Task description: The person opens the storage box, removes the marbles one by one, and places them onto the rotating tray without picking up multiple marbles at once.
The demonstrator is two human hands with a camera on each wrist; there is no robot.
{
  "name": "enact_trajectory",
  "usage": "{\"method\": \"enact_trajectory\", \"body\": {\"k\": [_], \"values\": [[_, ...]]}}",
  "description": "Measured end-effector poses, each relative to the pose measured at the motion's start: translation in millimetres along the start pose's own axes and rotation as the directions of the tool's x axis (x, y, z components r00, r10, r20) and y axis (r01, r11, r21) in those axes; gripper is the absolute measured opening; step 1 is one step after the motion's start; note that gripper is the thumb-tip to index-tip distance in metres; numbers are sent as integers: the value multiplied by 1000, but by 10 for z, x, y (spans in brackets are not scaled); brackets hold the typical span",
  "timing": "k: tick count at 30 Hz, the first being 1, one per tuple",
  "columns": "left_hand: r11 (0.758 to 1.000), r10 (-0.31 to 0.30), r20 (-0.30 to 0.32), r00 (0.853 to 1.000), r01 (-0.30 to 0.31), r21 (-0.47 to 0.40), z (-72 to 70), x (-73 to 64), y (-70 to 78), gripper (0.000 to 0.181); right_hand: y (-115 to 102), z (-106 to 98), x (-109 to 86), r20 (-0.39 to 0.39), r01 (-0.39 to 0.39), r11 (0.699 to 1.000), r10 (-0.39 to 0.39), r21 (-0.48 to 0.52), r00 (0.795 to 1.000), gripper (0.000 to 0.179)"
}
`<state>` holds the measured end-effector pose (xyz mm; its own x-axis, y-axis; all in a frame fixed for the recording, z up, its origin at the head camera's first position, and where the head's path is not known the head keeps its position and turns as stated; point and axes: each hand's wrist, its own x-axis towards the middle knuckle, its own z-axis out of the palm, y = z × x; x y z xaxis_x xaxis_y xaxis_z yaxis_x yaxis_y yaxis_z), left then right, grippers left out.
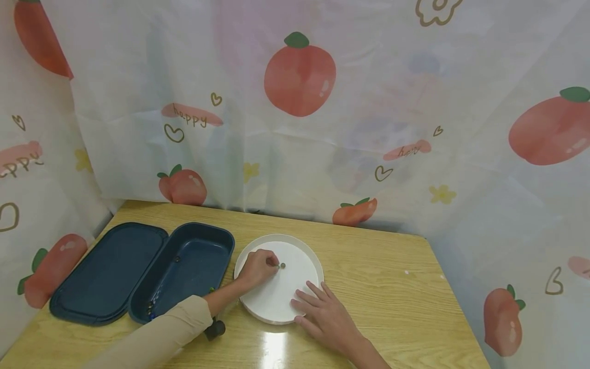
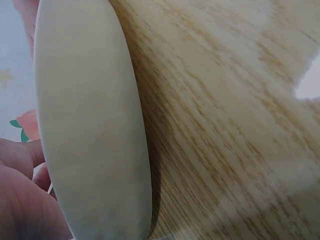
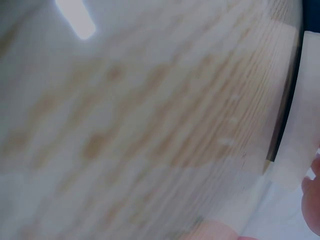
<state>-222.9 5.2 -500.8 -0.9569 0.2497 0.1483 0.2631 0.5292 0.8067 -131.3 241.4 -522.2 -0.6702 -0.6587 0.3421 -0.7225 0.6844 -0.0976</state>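
A shallow round white tray (image 1: 295,302) lies on the wooden table, with a small round marble (image 1: 283,265) near its middle. My left hand (image 1: 259,267) reaches over the left side of the tray, thumb and forefinger together in a pinch at the marble. On the tray's near right rim rests my right hand (image 1: 324,318), its fingers spread and reaching inward. The left wrist view shows the tray's pale side wall (image 2: 95,120) with part of the left hand (image 2: 25,195) behind it. In the right wrist view, fingertips (image 3: 312,195) show beside the wall.
Left of the tray stands a dark blue rectangular box (image 1: 198,261) holding several small marbles (image 1: 150,306), mostly in its near corner. Its matching lid (image 1: 110,271) lies further left. A black knobbed object (image 1: 215,329) shows by the left forearm. A fruit-printed curtain (image 1: 295,154) hangs behind the table.
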Motion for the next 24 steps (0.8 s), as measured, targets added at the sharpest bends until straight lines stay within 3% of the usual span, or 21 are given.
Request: {"method": "enact_trajectory", "body": {"k": [24], "values": [[1000, -2, 7, 1000, 2, 15, 50, 37, -36, 10, 2, 5, -3, -9, 1, 1000, -1, 15, 1000, 36]]}}
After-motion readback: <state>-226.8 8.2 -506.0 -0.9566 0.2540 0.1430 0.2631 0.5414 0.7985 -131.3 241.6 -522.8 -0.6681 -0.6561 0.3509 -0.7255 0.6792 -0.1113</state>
